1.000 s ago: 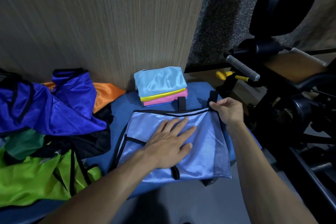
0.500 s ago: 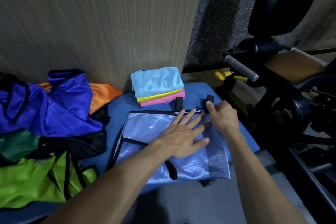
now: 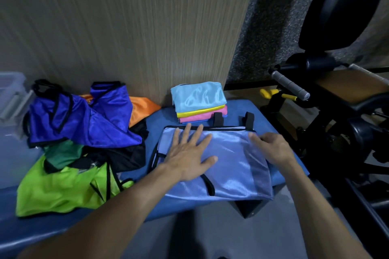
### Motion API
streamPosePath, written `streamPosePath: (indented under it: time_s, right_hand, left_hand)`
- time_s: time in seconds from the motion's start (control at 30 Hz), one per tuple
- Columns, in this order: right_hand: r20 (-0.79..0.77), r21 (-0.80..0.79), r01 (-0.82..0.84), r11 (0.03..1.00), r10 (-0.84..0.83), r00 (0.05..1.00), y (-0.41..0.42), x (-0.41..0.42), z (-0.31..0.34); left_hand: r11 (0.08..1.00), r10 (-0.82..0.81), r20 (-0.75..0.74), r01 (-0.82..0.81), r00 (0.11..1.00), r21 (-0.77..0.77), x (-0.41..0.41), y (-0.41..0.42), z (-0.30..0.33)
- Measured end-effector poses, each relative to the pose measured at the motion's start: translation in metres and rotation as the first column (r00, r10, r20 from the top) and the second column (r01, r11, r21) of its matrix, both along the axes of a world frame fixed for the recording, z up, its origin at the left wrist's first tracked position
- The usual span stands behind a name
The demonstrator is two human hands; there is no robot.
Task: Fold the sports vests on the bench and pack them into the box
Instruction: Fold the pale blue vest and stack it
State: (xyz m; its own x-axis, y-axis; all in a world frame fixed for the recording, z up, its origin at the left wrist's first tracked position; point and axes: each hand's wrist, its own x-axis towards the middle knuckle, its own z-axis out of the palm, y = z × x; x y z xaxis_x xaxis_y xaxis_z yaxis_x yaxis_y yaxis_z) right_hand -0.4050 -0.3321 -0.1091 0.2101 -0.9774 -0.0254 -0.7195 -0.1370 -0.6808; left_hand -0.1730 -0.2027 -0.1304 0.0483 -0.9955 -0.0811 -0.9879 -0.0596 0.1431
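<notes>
Pale blue mesh, black-trimmed: the light blue vest [image 3: 227, 160] lies spread flat on the blue bench [image 3: 259, 115], its two black straps pointing toward the wall. The left hand [image 3: 189, 153] presses on the vest's left half, fingers straight and spread. The right hand [image 3: 271, 149] rests on the vest's right part with fingers loosely bent; whether it pinches the cloth I cannot tell. Behind the vest sits a folded stack [image 3: 199, 103]. Left of the vest lies a heap of unfolded vests [image 3: 80, 145], and beyond the heap a clear plastic box [image 3: 12, 99].

Three folded vests [image 3: 199, 103], two hands [image 3: 190, 153]
</notes>
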Motion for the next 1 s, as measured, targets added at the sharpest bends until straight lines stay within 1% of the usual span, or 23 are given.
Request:
streamPosePath:
  time_s: [0.07,0.13,0.17,0.23,0.3,0.37,0.43,0.5,0.53,0.57,0.6,0.63,0.67,0.7,0.77,0.8,0.83,0.87,0.9,0.93,1.0]
  right_hand:
    - [0.038,0.174,-0.094,0.980,0.089,0.995,0.001,-0.013,0.002]
    - [0.138,0.290,-0.171,0.942,0.136,0.981,0.007,-0.019,0.002]
    - [0.212,0.318,-0.197,0.927,0.133,0.968,0.015,-0.018,0.007]
    - [0.349,0.359,-0.239,0.902,0.108,0.931,0.030,-0.014,0.022]
    - [0.439,0.408,-0.272,0.872,0.074,0.896,0.043,-0.009,0.036]
    - [0.519,0.402,-0.287,0.870,0.042,0.854,0.049,-0.002,0.047]
    - [0.574,0.363,-0.291,0.885,0.033,0.818,0.053,0.011,0.059]
    - [0.578,0.321,-0.294,0.900,0.060,0.814,0.058,0.032,0.068]
    - [0.568,0.305,-0.304,0.903,0.084,0.819,0.063,0.046,0.072]
    - [0.550,0.289,-0.312,0.905,0.110,0.828,0.069,0.061,0.073]
    - [0.528,0.276,-0.318,0.907,0.133,0.839,0.077,0.077,0.075]
    - [0.501,0.264,-0.322,0.909,0.157,0.851,0.083,0.094,0.076]
    - [0.470,0.259,-0.325,0.910,0.176,0.865,0.089,0.111,0.074]
    - [0.442,0.268,-0.339,0.902,0.198,0.875,0.095,0.128,0.072]
    - [0.387,0.308,-0.369,0.877,0.239,0.891,0.107,0.160,0.063]
    - [0.353,0.327,-0.386,0.863,0.267,0.897,0.114,0.173,0.058]
    - [0.319,0.342,-0.412,0.844,0.308,0.896,0.119,0.184,0.052]
    - [0.288,0.356,-0.442,0.824,0.353,0.890,0.126,0.192,0.048]
    - [0.270,0.366,-0.480,0.797,0.403,0.874,0.132,0.197,0.045]
    - [0.272,0.369,-0.518,0.772,0.443,0.854,0.137,0.200,0.043]
    - [0.291,0.331,-0.560,0.759,0.483,0.826,0.140,0.196,0.042]
  left_hand:
    - [0.999,-0.030,-0.034,0.028,0.999,-0.045,-0.012,0.001,0.005]
    - [0.998,-0.058,-0.068,0.058,0.996,-0.003,-0.023,0.002,0.001]
    - [0.998,-0.060,-0.053,0.061,0.997,0.017,-0.025,0.002,-0.004]
    - [0.998,-0.057,-0.023,0.058,0.998,0.016,-0.025,0.004,-0.011]
    - [0.997,-0.074,-0.049,0.074,0.996,0.005,-0.022,0.008,-0.009]
    - [0.994,-0.104,-0.105,0.103,0.989,-0.024,-0.016,0.012,-0.001]
    - [0.988,-0.139,-0.227,0.121,0.964,-0.091,-0.003,0.013,0.009]
    - [0.981,-0.139,-0.439,0.064,0.888,-0.182,0.016,0.016,0.024]
    - [0.979,-0.101,-0.561,-0.017,0.821,-0.202,0.026,0.017,0.033]
    - [0.978,-0.038,-0.683,-0.113,0.730,-0.175,0.038,0.018,0.041]
    - [0.977,0.033,-0.788,-0.186,0.615,-0.104,0.048,0.021,0.049]
    - [0.974,0.103,-0.865,-0.225,0.490,-0.011,0.058,0.025,0.054]
    - [0.968,0.165,-0.914,-0.240,0.371,0.077,0.067,0.031,0.058]
    - [0.958,0.210,-0.940,-0.251,0.269,0.142,0.076,0.037,0.059]
    - [0.936,0.268,-0.957,-0.267,0.113,0.230,0.089,0.048,0.058]
    - [0.927,0.286,-0.956,-0.269,0.061,0.261,0.094,0.052,0.055]
    - [0.921,0.301,-0.953,-0.268,0.033,0.282,0.096,0.055,0.053]
    - [0.917,0.311,-0.950,-0.272,0.030,0.292,0.097,0.056,0.050]
    - [0.913,0.316,-0.948,-0.288,0.049,0.289,0.099,0.056,0.045]
    - [0.909,0.317,-0.944,-0.314,0.091,0.275,0.099,0.054,0.040]
    - [0.903,0.321,-0.926,-0.358,0.201,0.235,0.100,0.047,0.029]
